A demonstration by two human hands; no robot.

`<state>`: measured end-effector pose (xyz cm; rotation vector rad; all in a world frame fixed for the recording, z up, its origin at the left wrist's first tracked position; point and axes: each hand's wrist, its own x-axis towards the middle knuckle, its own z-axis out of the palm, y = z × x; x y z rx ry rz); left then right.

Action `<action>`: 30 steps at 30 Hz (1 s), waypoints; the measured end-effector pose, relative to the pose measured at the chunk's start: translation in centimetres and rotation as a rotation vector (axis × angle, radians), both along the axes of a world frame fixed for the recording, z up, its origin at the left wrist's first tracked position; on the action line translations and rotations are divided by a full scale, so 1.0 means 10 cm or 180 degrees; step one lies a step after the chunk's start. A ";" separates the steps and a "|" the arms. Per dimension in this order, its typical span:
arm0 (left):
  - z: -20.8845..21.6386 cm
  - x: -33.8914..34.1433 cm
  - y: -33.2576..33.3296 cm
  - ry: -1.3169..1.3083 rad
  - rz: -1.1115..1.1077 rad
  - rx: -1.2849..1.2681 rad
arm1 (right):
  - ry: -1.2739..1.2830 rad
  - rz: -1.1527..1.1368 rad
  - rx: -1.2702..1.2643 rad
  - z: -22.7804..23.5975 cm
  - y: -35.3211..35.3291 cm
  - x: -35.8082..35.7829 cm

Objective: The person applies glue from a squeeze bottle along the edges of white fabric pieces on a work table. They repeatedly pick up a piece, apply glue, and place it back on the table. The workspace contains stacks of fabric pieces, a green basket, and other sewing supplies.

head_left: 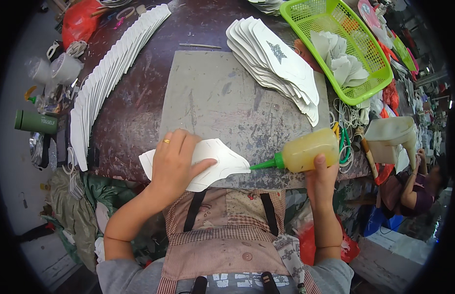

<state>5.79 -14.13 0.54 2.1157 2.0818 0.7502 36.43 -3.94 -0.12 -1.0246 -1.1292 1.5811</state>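
A white cut piece [220,164], shaped like a shoe upper part, lies near the front edge of a grey board [188,93]. My left hand [173,159] holds it from above, its thumb stretched across the surface and its fingers bent toward the far edge. In my right hand [321,176] is a squeeze bottle [310,151] of yellowish liquid, tipped sideways with its green nozzle at the piece's right tip. Farther back on the board rests a stack of similar white pieces [271,61], the top one bearing a grey glittery star.
A long fanned row of white pieces [107,73] curves along the table's left. At the back right, a green basket [352,95] contains pale pieces. Scissors [344,142] and cord lie right of the board, near a plastic container [384,142]. Another person [408,191] is at far right.
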 end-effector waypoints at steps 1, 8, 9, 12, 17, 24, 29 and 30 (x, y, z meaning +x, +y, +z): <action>0.00 0.00 0.01 0.0005 -0.0009 0.0009 | -0.0012 -0.0076 -0.0023 0.03 0.02 -0.06; -0.03 0.00 0.00 0.0026 0.0027 0.0014 | -0.0237 -0.0056 -0.0093 -0.01 0.08 -0.13; -0.03 0.01 0.00 0.0027 0.0034 0.0010 | -0.0271 -0.0040 -0.0064 -0.01 0.08 -0.11; -0.04 0.01 0.00 0.0042 0.0054 0.0028 | -0.0309 0.0151 -0.0100 -0.02 0.02 -0.01; 0.02 0.02 0.00 0.0013 0.0069 -0.0065 | -0.0291 -0.0003 -0.0067 -0.06 0.05 -0.03; 0.46 -0.56 0.33 -0.1686 0.0410 -0.0136 | 0.1143 -0.0368 -0.0385 -0.30 0.12 0.41; 0.30 -1.46 2.13 -0.2744 0.0693 0.0648 | 0.2162 -0.0920 -0.0021 -0.41 0.24 0.56; 0.16 -1.53 2.57 -0.2270 0.1087 0.0799 | 0.2176 -0.0992 0.0085 -0.38 0.23 0.53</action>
